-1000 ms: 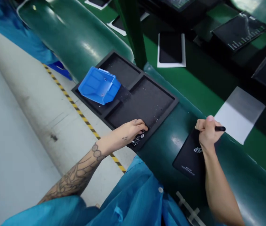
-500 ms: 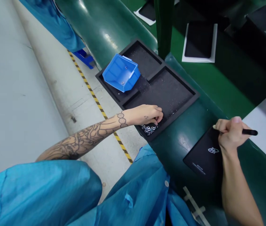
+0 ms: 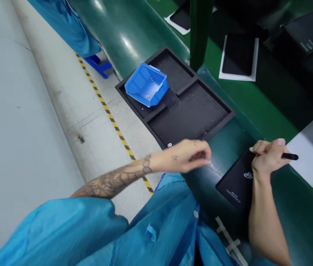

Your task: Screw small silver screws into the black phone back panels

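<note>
Well, the right hand [image 3: 268, 157] clamps its fingers on a black pen [image 3: 289, 156] above a black tablet [image 3: 235, 184] (the left hand's [image 3: 191, 157] fingers curl together, though whether they hold anything is hidden).

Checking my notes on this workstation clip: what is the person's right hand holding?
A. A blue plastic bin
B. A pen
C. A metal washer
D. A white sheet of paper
B: the right hand grips a pen, its black end sticking out past the fingers, above a black panel.
</note>
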